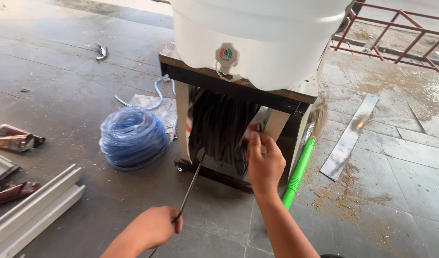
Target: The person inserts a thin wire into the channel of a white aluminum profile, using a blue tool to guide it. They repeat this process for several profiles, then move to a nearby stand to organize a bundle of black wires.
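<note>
The left hand (150,228) grips a thin metal rod (189,187), its tip under the table (238,91). The right hand's (265,165) fingers close on dark wrapped material (219,126) there (white tank (262,33) above). Next, probably: steady prying.

Thin dark rod (189,191), slanted; tip among dark strips (219,126) under stand

Colours and patterns, head view.
White tank (262,33) with a cream cap (227,56) bearing a small red, green and blue mark; stand (238,88) has a black top edge and pale cream legs. Dark grey bundled strips (219,126) beneath. Hose coil (132,137) translucent blue, ringed. Broom handle (298,174) bright green, bristles tan. Rod (189,188) dark metal grey. Floor (61,86) grey slabs, tan sawdust streaks toward its right edge. Railing (396,36) rust red. Channel sections (33,210) off-white.
</note>
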